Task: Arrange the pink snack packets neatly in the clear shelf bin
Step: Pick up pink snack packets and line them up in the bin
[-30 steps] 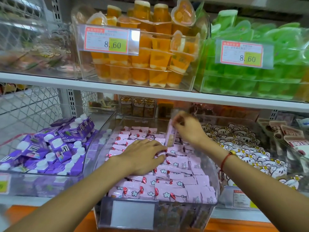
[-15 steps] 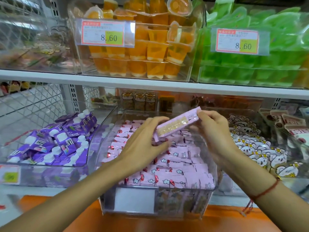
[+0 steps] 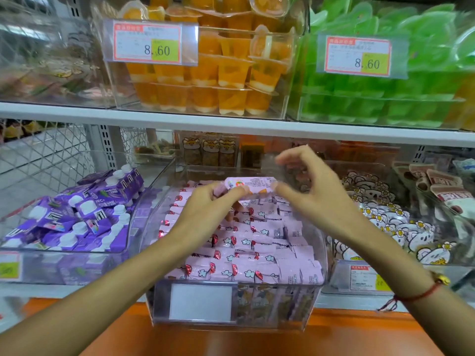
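While the left hand (image 3: 205, 209) pinches 1 pink packet (image 3: 250, 185), its long axis runs left-right above the clear bin (image 3: 318, 253). The right hand (image 3: 312, 194) hovers beside the packet's right end, fingers (image 3: 288, 156) loosely curled, grasping nothing.

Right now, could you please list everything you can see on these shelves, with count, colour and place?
pink snack packets: many, pink, in rows in the clear shelf bin, centre.
held packet: one, pink, above the rows.
purple pouches: many, white caps, left bin.
cartoon packets: many, white, right bin.
orange jelly cups: many, upper shelf.
green jelly cups: many, upper right.
price tags: two, reading 8.60.
left hand: grips the held packet.
right hand: fingers apart beside it.
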Motion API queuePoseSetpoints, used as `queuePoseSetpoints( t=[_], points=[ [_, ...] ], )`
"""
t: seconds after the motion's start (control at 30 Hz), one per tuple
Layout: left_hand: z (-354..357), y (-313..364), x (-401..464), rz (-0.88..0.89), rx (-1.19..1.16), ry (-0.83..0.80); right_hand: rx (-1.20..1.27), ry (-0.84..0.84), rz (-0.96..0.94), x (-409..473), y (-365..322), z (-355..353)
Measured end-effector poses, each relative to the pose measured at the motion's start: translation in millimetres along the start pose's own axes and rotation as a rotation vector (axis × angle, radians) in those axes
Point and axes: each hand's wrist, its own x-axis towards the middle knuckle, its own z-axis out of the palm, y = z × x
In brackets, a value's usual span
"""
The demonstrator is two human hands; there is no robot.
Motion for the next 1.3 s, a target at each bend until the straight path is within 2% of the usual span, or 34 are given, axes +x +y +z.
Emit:
queuePoseSetpoints(
  t=[0.07,0.1,0.2,0.27,0.33,0.37,0.43,0.63,0.83,0.97,1.1,1.17,1.23,1.3],
  points=[
    [-1,-1,1,-0.01,0.023,0.001,-0.203,-0.214,-0.117,-4,0,6],
    [-1,-1,1,-0.007,0.037,-0.008,-0.272,-0.252,-0.147,-5,1,9],
    [1,-2,2,0.016,0.067,-0.04,-0.289,-0.193,-0.174,-4,4,15],
    [2,-1,4,0.008,0.104,-0.047,-0.123,-0.15,-0.071,1,10,15],
    [1,-2,8,-0.029,0.116,-0.017,0.147,-0.124,0.147,4,16,13],
    [0,-5,10,-0.028,0.168,-0.002,0.274,-0.106,0.264,5,19,10],
    [-2,-13,14,0.045,0.422,-0.002,0.431,-0.083,0.423,6,27,7],
    [3,-34,23,0.24,0.942,-0.196,0.537,-0.062,0.504,7,37,6],
    [6,-47,28,0.316,1.028,-0.324,0.65,-0.004,0.486,9,44,10],
    [5,-48,28,0.338,1.026,-0.333,0.582,0.083,0.467,19,44,12],
    [5,-48,28,0.342,1.03,-0.305,0.195,0.068,0.436,37,46,24],
    [6,-49,29,0.331,1.056,-0.327,0.075,0.082,0.452,45,46,30],
    [6,-50,31,0.324,1.077,-0.341,-0.031,0.053,0.447,53,45,36],
    [6,-51,32,0.324,1.078,-0.338,-0.116,-0.049,0.428,57,44,42]
  ],
)
